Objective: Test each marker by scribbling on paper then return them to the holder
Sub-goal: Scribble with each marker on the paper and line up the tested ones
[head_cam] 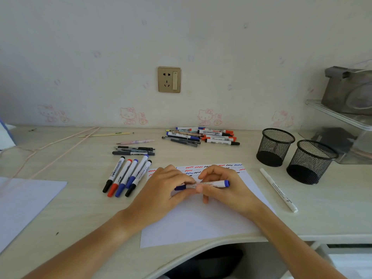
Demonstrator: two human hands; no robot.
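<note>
A blue marker [217, 184] lies level above the white paper [201, 224], held between both hands. My left hand [161, 190] grips its blue cap end. My right hand [227, 188] pinches the white barrel. Red, blue and black squiggles [193, 170] run along the paper's far edge. Several capped markers [126, 176] lie side by side left of the paper. A pile of markers and pens [201, 136] sits near the wall. Two black mesh holders [274, 147] [311, 162] stand at the right; no pens show in them.
A white pen [278, 189] lies right of the paper. Several pens [133, 151] lie behind the marker row, with a pink pen [136, 141] and a pink cord [60, 150] farther left. Another sheet [24, 204] covers the left edge. A clear shelf [342, 117] stands far right.
</note>
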